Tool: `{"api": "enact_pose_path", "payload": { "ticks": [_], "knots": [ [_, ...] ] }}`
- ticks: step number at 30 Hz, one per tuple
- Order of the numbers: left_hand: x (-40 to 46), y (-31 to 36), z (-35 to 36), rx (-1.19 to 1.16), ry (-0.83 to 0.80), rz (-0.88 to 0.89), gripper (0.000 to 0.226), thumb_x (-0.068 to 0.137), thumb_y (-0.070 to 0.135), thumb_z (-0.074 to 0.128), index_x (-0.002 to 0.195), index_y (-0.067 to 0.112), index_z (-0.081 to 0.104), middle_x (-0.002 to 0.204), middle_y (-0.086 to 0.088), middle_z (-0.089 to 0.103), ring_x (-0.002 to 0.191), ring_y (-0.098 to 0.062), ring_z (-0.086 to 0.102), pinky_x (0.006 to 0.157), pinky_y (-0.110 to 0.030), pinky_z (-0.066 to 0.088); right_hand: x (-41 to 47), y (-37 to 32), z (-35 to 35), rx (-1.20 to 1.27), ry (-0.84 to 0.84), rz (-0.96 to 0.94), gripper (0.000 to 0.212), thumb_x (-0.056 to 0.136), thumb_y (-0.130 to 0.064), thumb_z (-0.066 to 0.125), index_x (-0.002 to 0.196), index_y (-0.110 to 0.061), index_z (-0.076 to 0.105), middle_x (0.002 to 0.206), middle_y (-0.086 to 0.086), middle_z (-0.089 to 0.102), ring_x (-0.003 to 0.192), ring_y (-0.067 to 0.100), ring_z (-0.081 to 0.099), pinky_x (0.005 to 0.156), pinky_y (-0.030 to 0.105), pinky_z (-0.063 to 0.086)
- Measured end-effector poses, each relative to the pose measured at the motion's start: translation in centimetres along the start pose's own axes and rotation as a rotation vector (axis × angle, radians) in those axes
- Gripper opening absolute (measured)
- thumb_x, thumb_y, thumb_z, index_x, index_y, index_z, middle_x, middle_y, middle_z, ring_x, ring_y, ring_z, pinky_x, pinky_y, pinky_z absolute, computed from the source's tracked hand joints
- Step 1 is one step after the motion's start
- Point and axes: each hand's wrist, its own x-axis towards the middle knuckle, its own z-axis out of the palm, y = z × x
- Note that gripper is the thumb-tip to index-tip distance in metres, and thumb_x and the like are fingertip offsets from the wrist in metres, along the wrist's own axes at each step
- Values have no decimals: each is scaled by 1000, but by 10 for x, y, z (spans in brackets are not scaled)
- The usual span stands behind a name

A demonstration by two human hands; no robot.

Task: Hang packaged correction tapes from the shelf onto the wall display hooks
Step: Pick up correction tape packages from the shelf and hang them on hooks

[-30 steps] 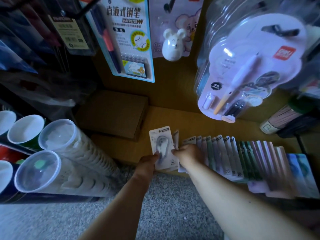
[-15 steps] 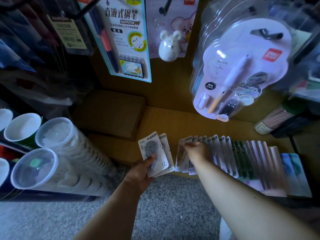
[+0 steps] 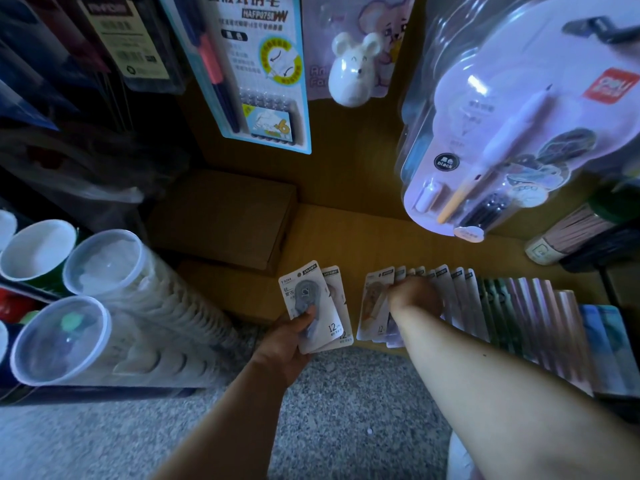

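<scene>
My left hand [image 3: 289,337] holds two packaged correction tapes [image 3: 313,303], white cards marked "12 m", fanned upright above the shelf's front edge. My right hand [image 3: 414,296] rests on the left end of a row of packaged correction tapes [image 3: 450,299] that leans along the wooden shelf [image 3: 346,237]; its fingers pinch the leftmost pack [image 3: 372,303] there. The row runs right through white, green, pink and blue cards.
Blister packs hang on the wall above: a blue pen card [image 3: 256,71], a mouse-shaped item [image 3: 351,69], a large white pen set [image 3: 512,126]. Brown boxes [image 3: 225,216] sit at the shelf's left. Clear tubes of stacked cups [image 3: 104,292] lie at the left. Grey speckled floor [image 3: 346,403] below.
My hands have parted: the left drew its two packs leftward and nearer, while the right reached onto the row's left end and took hold of its leftmost pack.
</scene>
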Motion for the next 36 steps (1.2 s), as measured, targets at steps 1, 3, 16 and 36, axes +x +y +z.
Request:
{"api": "enact_pose_path", "payload": {
  "ticks": [1, 3, 16, 36],
  "knots": [
    [1, 0, 0, -6, -1, 3, 27, 100, 7, 43, 116, 21, 59, 113, -6, 67, 100, -26, 64, 66, -38, 62, -2, -1, -1, 8, 2, -9, 39, 91, -39, 50, 111, -10, 69, 118, 13, 66, 114, 33, 60, 96, 38, 47],
    [1, 0, 0, 1, 13, 1, 28, 99, 7, 45, 118, 22, 59, 115, -6, 66, 100, -26, 64, 67, -39, 61, -6, -3, -5, 30, -3, -31, 39, 91, -41, 55, 109, -9, 70, 115, 13, 68, 111, 32, 62, 89, 34, 48],
    [6, -7, -23, 345, 365, 189, 35, 82, 0, 72, 113, 13, 62, 118, -16, 65, 102, -37, 62, 87, -51, 51, -49, 16, -29, 609, -268, -56, 9, 85, -17, 70, 81, -9, 70, 71, 10, 69, 54, 27, 66, 44, 34, 55],
    [-20, -8, 6, 115, -28, 52, 56, 80, 17, 63, 135, 14, 54, 130, -18, 63, 100, -31, 67, 80, -44, 56, -75, 14, 1, 675, -321, -105, 29, 81, -32, 73, 61, -16, 60, 51, -2, 53, 55, 17, 47, 57, 25, 31]
  ]
}}
